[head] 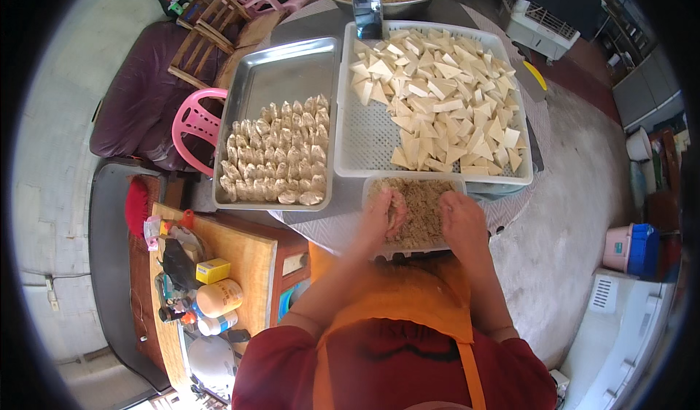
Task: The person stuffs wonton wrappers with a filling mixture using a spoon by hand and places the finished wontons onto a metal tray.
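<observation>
A translucent plastic tub of crumbly brown filling stands at the table edge before me. My left hand is curled over the tub's left side, its fingers bent around a pale piece that is mostly hidden. At the right side my right hand has its fingertips down at the filling; whether they pinch anything is unclear. Behind the tub, a white perforated plastic tray bears a heap of pale tofu triangles. To the left, a metal tray holds rows of stuffed, crumb-dusted pieces.
A phone stands upright at the white tray's far rim. Behind it is a steel bowl of similar crumbly mixture with a utensil. A pink plastic chair is left of the table, and a wooden cabinet with jars stands at the lower left.
</observation>
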The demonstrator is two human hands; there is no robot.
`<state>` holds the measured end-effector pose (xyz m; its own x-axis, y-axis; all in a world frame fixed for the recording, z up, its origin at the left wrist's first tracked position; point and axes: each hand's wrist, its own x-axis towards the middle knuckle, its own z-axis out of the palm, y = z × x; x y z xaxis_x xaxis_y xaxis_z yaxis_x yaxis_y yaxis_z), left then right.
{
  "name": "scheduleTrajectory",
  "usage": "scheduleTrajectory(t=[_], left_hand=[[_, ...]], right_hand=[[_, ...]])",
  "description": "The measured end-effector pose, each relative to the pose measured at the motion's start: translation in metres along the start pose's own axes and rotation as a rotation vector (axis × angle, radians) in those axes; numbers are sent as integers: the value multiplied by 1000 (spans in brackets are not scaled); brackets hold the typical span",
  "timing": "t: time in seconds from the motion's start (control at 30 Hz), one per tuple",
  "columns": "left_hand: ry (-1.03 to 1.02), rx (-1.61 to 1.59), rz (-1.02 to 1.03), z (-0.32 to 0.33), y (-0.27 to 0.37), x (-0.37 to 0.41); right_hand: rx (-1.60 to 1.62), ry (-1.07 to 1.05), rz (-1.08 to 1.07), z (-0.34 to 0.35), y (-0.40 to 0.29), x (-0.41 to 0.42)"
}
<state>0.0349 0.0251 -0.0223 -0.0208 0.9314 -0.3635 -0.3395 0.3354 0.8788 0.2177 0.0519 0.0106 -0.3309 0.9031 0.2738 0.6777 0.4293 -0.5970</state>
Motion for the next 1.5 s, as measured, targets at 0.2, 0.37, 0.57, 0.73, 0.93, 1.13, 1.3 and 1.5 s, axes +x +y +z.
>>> scheduleTrajectory(t=[0.2,0.37,0.57,0.73,0.93,1.13,1.3,1.5], left_hand=[[102,211,191,-9,-4,5],[40,-132,164,-1,47,-15],[52,-129,170,-18,45,-24],[66,-257,152,-23,34,-20],[-9,-237,149,-14,29,-13],[-92,-380,60,-14,17,-12],[-6,-378,23,6,23,-13],[-177,-136,256,19,16,1]], right_hand=[[299,23,177,-1,-10,-4],[985,-35,280,23,-28,-4],[341,-59,-37,38,-10,4],[675,-277,131,17,2,2],[381,-282,-17,15,-1,1],[568,-381,171,-7,13,-9],[532,-169,395,-8,11,-16],[1061,-98,591,-4,5,-24]])
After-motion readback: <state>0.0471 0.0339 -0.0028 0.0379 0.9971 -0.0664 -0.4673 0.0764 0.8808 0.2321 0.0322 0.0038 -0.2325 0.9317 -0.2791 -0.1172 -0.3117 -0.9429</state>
